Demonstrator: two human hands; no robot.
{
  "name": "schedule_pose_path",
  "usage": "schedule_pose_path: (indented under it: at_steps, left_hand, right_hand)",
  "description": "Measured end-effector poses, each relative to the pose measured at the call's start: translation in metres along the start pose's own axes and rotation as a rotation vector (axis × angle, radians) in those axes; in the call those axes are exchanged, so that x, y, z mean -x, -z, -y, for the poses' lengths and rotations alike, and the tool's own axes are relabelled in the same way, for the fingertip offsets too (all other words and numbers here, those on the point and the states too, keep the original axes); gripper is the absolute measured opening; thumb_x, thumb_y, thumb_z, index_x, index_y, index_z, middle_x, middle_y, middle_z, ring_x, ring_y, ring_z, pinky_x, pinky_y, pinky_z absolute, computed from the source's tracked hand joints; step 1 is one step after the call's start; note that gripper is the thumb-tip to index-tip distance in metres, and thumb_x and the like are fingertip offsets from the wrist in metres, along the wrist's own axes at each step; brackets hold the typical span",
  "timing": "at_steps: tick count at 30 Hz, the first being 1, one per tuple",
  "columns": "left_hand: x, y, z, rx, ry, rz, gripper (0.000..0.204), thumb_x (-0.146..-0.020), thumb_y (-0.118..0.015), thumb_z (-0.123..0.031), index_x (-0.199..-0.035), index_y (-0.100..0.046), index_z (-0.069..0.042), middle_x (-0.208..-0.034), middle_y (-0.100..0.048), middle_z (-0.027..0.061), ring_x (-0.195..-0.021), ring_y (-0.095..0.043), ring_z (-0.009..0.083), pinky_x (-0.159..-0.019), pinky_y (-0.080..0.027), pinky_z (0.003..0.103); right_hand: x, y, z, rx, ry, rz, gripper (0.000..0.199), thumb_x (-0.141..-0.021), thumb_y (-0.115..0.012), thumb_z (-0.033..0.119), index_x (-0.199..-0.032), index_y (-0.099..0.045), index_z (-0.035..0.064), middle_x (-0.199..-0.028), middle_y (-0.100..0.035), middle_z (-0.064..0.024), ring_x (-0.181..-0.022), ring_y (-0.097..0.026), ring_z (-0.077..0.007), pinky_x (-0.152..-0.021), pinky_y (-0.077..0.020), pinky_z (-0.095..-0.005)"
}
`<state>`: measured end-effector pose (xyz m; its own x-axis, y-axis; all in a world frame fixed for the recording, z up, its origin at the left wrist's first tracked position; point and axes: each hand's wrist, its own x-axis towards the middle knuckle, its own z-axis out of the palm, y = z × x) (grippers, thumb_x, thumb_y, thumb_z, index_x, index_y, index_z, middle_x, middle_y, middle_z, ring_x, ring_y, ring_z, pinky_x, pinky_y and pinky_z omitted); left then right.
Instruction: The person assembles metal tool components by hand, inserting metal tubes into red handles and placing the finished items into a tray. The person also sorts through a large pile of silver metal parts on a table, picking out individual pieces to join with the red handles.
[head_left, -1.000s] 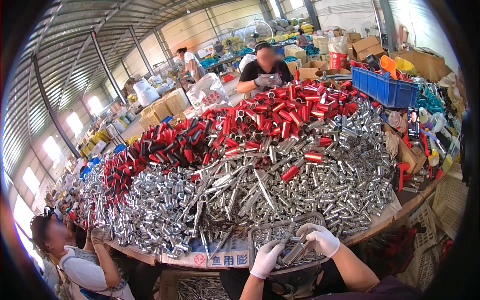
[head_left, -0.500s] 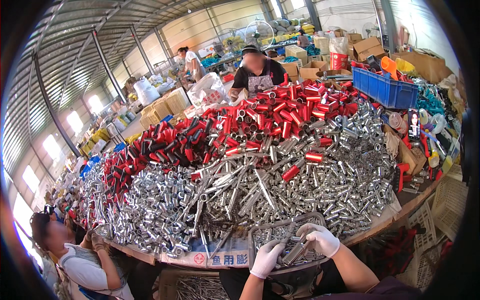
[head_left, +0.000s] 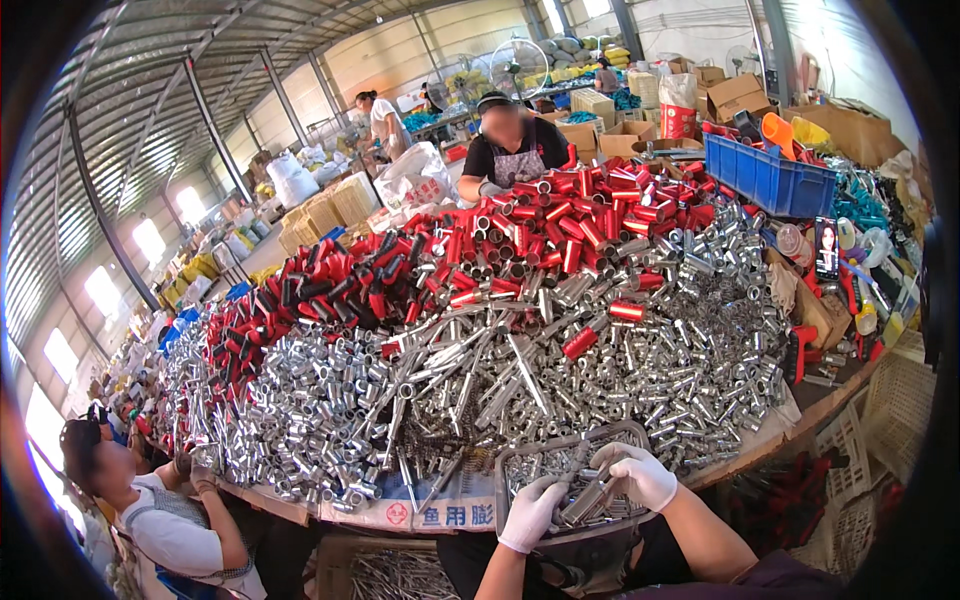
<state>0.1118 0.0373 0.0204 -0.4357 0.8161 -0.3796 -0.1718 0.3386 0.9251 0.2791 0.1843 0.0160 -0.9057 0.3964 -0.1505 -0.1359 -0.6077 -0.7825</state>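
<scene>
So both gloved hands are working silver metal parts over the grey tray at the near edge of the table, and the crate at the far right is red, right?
Not quite: the crate at the far right is blue, not red, as the head view shows. The rest holds: the left hand and right hand, both in white gloves, handle silver metal parts over the grey tray at the table's near edge.

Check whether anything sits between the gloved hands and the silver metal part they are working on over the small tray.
Nothing visible does: the left hand and right hand both already touch the silver metal part above the grey tray.

gloved hands, metal tubes, grey tray
</scene>
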Motion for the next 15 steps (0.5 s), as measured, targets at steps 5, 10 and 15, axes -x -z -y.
schedule_pose_path:
  at_steps: [5, 10, 15]
  left_hand:
    - [-0.012, 0.006, 0.013, 0.01, -0.181, -0.073, 0.033, -0.09, -0.06, -0.023, -0.11, -0.065, 0.002, -0.102, -0.067, 0.0081, -0.096, -0.06, 0.0161, -0.084, -0.048, 0.029]
    - [0.021, 0.016, -0.036, 0.083, -0.047, 0.016, 0.027, -0.093, -0.056, -0.022, -0.107, -0.062, 0.0, -0.073, -0.06, -0.0005, -0.051, -0.05, 0.0035, -0.041, -0.039, 0.02]
    - [0.055, 0.019, -0.063, -0.038, 0.028, 0.067, 0.025, -0.091, -0.059, -0.021, -0.104, -0.063, 0.0, -0.072, -0.061, 0.0003, -0.049, -0.05, 0.0033, -0.04, -0.038, 0.018]
  right_hand:
    - [-0.008, 0.0, -0.005, -0.064, 0.119, -0.027, 0.037, -0.088, -0.052, 0.007, -0.123, -0.049, -0.0011, -0.113, -0.057, -0.017, -0.088, -0.065, -0.0311, -0.062, -0.0601, -0.0509]
    - [0.015, -0.013, 0.027, -0.091, 0.18, -0.182, 0.027, -0.091, -0.049, 0.01, -0.116, -0.053, 0.0004, -0.093, -0.063, -0.0109, -0.074, -0.068, -0.0236, -0.06, -0.0597, -0.0386]
    - [0.028, 0.009, 0.035, -0.062, 0.231, -0.397, 0.02, -0.092, -0.047, 0.013, -0.108, -0.053, 0.0023, -0.087, -0.065, -0.0151, -0.069, -0.068, -0.0277, -0.057, -0.058, -0.0358]
